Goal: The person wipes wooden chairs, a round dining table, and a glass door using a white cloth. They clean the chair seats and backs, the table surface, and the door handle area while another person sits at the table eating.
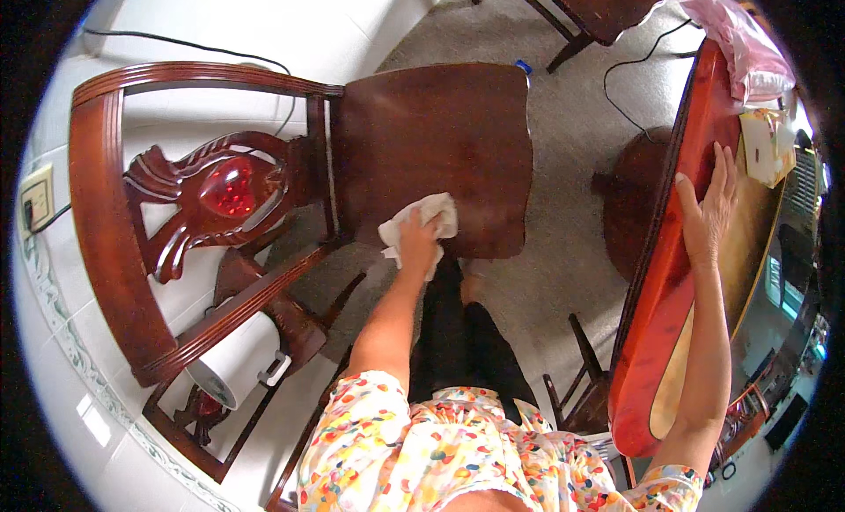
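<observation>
A dark wooden chair stands before me, its seat (pixel 436 149) facing up and its carved backrest (pixel 191 202), set with a red heart-shaped piece, to the left. My left hand (pixel 419 238) holds a crumpled whitish cloth (pixel 437 212) at the near edge of the seat, close to the backrest side. On the right, my right hand (pixel 709 208) rests with fingers spread on the glossy red-brown wooden rim of a table (pixel 650 340). Nothing is held in it. A tissue box (pixel 766 146) sits on the table just beyond its fingers.
Pink plastic packaging (pixel 752 50) lies at the table's far end. Another wooden chair (pixel 607 10) stands at the top. A white cylindrical container (pixel 241 353) rests at lower left, beside more dark chairs. Black cables run along the wall and near the table. A wall socket (pixel 36 200) is at far left.
</observation>
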Tool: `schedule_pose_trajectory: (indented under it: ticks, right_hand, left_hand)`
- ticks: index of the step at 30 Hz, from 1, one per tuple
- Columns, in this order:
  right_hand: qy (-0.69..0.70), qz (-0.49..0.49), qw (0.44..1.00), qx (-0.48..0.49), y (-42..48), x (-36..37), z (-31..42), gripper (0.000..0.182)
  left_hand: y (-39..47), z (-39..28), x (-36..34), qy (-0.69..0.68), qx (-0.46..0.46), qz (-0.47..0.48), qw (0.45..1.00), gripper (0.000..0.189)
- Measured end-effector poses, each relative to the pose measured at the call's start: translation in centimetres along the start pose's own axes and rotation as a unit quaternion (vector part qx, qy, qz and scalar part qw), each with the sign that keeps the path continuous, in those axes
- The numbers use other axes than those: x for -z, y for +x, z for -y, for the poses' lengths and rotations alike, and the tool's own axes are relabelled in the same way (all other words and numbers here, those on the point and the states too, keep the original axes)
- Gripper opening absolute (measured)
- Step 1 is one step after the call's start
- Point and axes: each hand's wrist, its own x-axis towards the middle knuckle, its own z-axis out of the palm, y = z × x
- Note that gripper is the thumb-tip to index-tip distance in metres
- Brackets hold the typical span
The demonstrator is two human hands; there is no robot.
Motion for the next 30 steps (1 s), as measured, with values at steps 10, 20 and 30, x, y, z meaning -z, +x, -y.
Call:
schedule_pose_trajectory:
  ticks: [10, 20, 30]
  right_hand:
    - [-0.024, -0.01, 1.0, -0.012, -0.2, -0.2, -0.1, 0.068]
    - [-0.017, -0.004, 1.0, 0.004, 0.1, -0.3, -0.2, 0.066]
    - [-0.041, -0.006, 0.999, -0.008, -0.1, -0.2, -0.5, 0.067]
  left_hand:
    - [-2.9, 6.6, 7.5, -0.243, 0.387, -0.254, 0.852, 0.05]
    - [6.1, 10.0, 11.0, -0.04, 0.567, -0.063, 0.82, 0.037]
    - [2.7, 8.5, 12.2, 0.055, 0.32, 0.09, 0.941, 0.029]
